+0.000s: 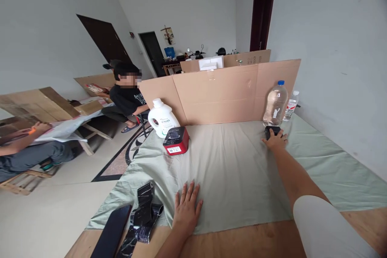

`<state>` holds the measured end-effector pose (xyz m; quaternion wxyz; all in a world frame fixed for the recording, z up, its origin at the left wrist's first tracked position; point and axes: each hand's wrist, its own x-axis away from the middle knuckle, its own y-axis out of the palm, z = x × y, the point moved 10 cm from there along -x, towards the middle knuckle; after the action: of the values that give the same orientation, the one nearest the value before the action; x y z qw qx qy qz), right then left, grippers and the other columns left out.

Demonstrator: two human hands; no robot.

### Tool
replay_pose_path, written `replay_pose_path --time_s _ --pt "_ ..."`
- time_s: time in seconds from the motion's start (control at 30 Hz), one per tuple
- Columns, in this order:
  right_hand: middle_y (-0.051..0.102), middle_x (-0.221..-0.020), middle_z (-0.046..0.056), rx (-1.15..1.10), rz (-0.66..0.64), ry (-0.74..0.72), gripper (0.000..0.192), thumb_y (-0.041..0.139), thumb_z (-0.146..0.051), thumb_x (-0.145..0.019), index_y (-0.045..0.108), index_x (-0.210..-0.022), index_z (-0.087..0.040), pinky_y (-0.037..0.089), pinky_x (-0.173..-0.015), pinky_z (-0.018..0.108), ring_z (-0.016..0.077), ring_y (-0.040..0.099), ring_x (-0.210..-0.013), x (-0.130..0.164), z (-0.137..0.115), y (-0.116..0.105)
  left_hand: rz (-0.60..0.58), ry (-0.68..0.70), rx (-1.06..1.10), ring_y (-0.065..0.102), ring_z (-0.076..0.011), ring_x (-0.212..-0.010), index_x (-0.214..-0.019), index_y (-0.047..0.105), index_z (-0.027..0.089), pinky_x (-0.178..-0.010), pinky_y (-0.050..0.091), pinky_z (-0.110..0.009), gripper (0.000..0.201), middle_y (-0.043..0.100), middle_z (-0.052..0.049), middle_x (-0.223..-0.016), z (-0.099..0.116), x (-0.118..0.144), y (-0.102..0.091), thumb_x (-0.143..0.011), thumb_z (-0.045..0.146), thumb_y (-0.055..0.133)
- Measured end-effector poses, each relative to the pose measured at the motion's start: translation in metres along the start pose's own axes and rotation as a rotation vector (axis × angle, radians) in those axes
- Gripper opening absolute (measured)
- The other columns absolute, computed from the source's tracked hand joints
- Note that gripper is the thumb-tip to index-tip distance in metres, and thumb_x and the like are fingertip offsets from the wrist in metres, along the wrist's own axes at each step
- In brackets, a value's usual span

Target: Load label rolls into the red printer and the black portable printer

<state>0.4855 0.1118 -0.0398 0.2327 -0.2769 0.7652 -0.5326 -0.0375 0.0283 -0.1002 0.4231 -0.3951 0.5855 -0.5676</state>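
Observation:
My left hand (186, 209) lies flat on the pale green cloth (226, 177), fingers spread, with nothing in it. Out at the far right, my right hand (275, 141) has its fingers around a small black box-like object (273, 130), partly hidden by them. Just behind that object stands a large clear bottle with a blue cap (275, 105), and beside it a smaller clear bottle with a white cap (291, 105). On the left, a red and black box (175, 141) sits in front of a white detergent jug (163, 119).
A cardboard panel (217, 96) stands along the table's back. Near the front left lie a dark flat slab (111, 231) and a curled black marble-patterned strip (143, 213). Other people sit at the left, one in a black shirt (125, 98). A wall (338, 88) rises at right.

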Motion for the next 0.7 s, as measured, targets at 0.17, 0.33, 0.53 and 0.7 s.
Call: replay_pose_path --time_s 0.17,0.33,0.53,0.7 --pt "0.02 -0.152 0.022 0.038 0.012 -0.019 0.068 0.051 -0.05 -0.084 0.034 -0.146 -0.027 0.031 -0.098 0.057 0.0443 0.035 -0.131 -0.002 0.007 0.003 -0.015 -0.018 0.026 0.02 -0.03 -0.146 -0.147 0.035 0.029 -0.115 0.02 -0.057 0.053 0.028 -0.002 -0.156 0.0 0.001 -0.003 -0.094 0.035 0.038" --pt "0.031 -0.143 0.019 -0.051 0.099 -0.187 0.061 0.057 -0.05 -0.079 0.051 -0.133 -0.024 0.037 -0.095 0.052 0.0407 0.043 -0.121 0.07 -0.024 -0.014 -0.07 -0.036 0.054 0.018 -0.0304 -0.147 -0.147 0.036 0.026 -0.116 0.017 -0.056 0.054 0.026 -0.002 -0.157 0.005 0.002 -0.012 -0.094 0.035 0.039" --pt "0.037 -0.14 0.017 -0.092 0.128 -0.694 0.053 0.064 -0.046 -0.074 0.059 -0.121 -0.022 0.043 -0.089 0.048 0.0346 0.049 -0.11 0.25 -0.088 -0.014 -0.09 -0.039 0.099 0.015 -0.0309 -0.147 -0.148 0.035 0.024 -0.116 0.015 -0.057 0.055 0.023 -0.002 -0.158 0.007 0.002 -0.015 -0.095 0.039 0.037" --pt "0.037 -0.141 0.019 -0.084 0.156 -0.729 0.057 0.063 -0.05 -0.077 0.057 -0.126 -0.02 0.046 -0.083 0.05 0.0356 0.049 -0.106 0.335 -0.1 -0.002 -0.112 -0.026 0.131 0.013 -0.0308 -0.147 -0.148 0.034 0.026 -0.117 0.013 -0.057 0.055 0.022 -0.002 -0.159 0.007 0.005 -0.016 -0.096 0.041 0.036"
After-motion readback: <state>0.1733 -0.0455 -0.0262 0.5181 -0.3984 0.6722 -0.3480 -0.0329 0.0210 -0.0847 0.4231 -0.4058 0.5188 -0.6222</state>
